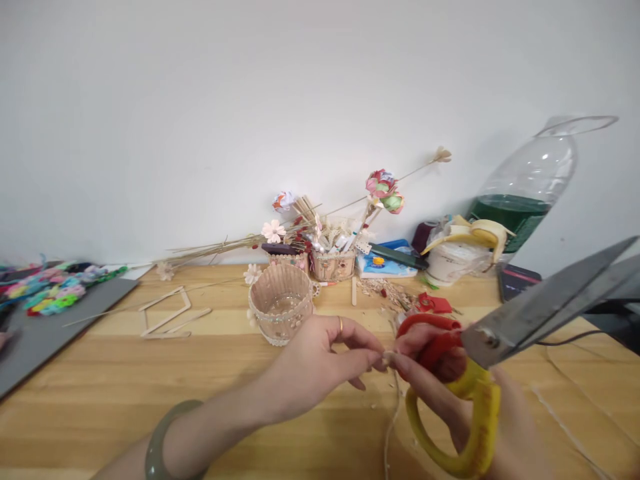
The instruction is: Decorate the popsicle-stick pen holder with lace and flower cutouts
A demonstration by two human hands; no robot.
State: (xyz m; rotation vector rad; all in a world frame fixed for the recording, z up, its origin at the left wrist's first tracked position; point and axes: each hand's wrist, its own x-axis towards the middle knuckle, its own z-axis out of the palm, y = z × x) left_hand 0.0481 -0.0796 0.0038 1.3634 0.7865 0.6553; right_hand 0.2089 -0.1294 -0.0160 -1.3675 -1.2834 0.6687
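Observation:
My left hand point(320, 357) pinches a small pale bit at the top of a thin cream string point(393, 417) that hangs down toward the table's front edge. My right hand point(450, 390) meets it fingertip to fingertip on the same bit. This hand also carries big scissors point(530, 317) with red and yellow handles, their blades pointing up and to the right. A green bangle point(163, 437) sits on my left wrist and a ring on one finger.
A clear ribbed cup point(281, 303) stands just behind my hands on the wooden table point(125, 380). Craft sticks point(167, 313), paper flowers on stems point(383, 187), a small basket point(333, 263), a banana on a cup point(465, 243) and a cut plastic bottle point(530, 183) line the back. Grey board point(40, 333) at left.

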